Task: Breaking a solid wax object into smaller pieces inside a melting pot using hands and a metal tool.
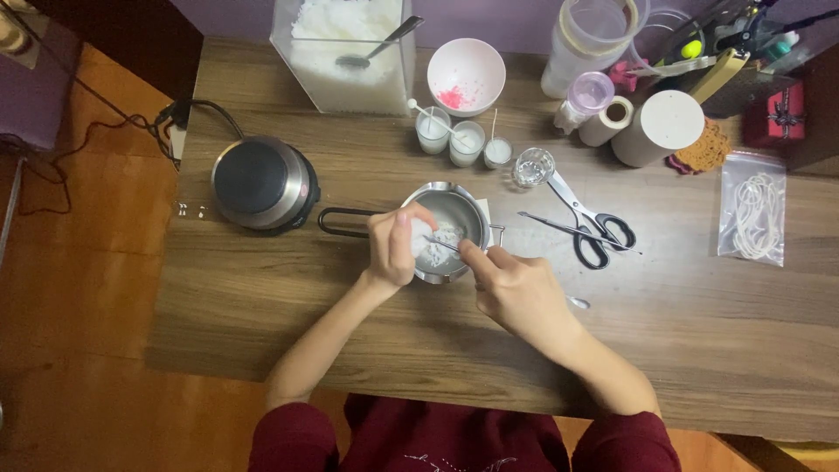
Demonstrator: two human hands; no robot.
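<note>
- Head view: small steel pot [454, 229] with a long black loop handle [345, 222] sits mid-table [350, 323], just right of the round hotplate [264, 183].
- Left hand [393, 247] over the pot's left rim, fingers closed on a small white cup or lump; can't tell which.
- Right hand [516, 293] at the pot's near-right rim, pinching a thin spoon [446, 246] whose tip is in the pot.
- Pot contents: white flakes, loose pile, looks like wax.
- Handling, my read: pot is light, stiff and slick-walled; hold it by the handle. Flakes are light, crumbly and spill easily.
- Right of pot: scissors [587, 223]. Behind it: three small white-filled glasses [466, 142], white bowl [466, 76], clear bin of flakes [345, 54].
</note>
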